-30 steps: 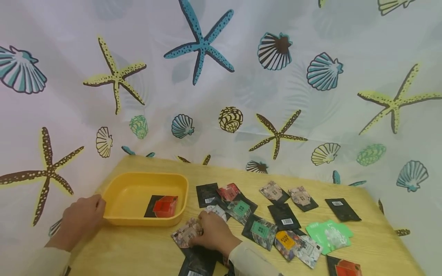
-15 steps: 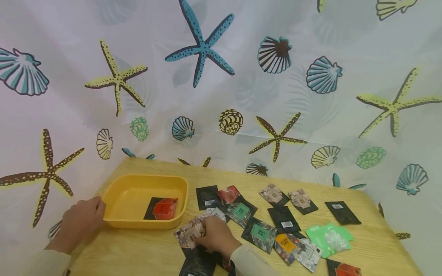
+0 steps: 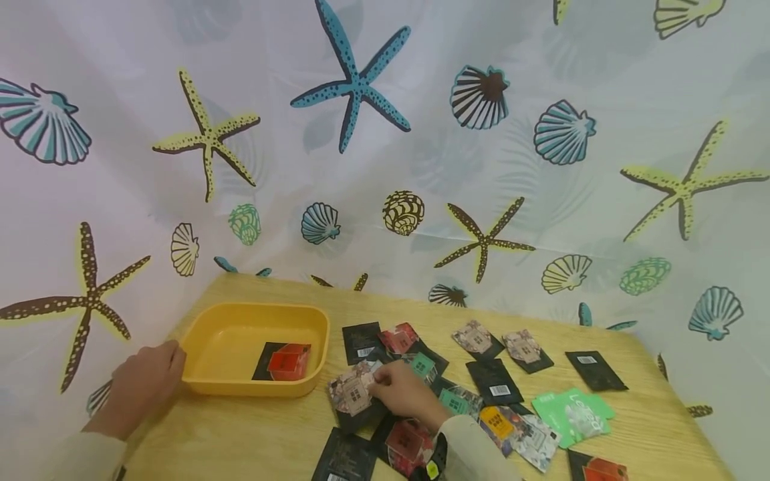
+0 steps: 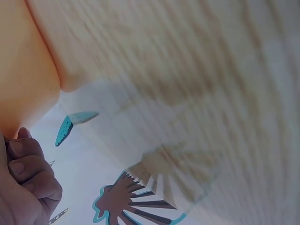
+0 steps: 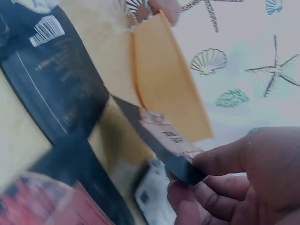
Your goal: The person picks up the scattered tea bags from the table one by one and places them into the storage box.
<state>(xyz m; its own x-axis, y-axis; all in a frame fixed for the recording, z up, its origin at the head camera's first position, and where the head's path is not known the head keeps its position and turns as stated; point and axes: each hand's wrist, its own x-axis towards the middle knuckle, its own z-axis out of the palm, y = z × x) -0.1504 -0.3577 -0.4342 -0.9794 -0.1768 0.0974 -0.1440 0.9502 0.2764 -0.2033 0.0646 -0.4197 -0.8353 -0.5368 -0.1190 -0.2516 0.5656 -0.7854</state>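
My right hand [image 3: 406, 395] pinches one edge of a flat sachet [image 3: 351, 395] with a beige-pink floral label, between thumb and fingers. In the right wrist view the sachet [image 5: 159, 140] is tilted and overlaps the others behind it. My left hand [image 3: 147, 377] grips the left rim of a shallow yellow tray [image 3: 252, 389]. Curled fingers [image 4: 33, 171] show against that tray's wall in the left wrist view. Inside the tray, toward its front right, lies a black sachet with a red label [image 3: 289, 363]. A red floral sachet [image 3: 406, 444] lies below my right hand.
Sachets lie scattered over the wooden tabletop [image 3: 240, 441], some overlapping. A plain black one [image 3: 343, 457] with a barcode is near the front. To the right are a light green packet [image 3: 574, 417] and a black sachet [image 3: 595, 371]. A shell-and-starfish patterned cloth [image 3: 373, 267] hangs behind.
My right hand has shifted right and slightly away with the beige-pink sachet, uncovering more of the red floral sachet and the barcoded black one. My left hand stays on the tray rim.
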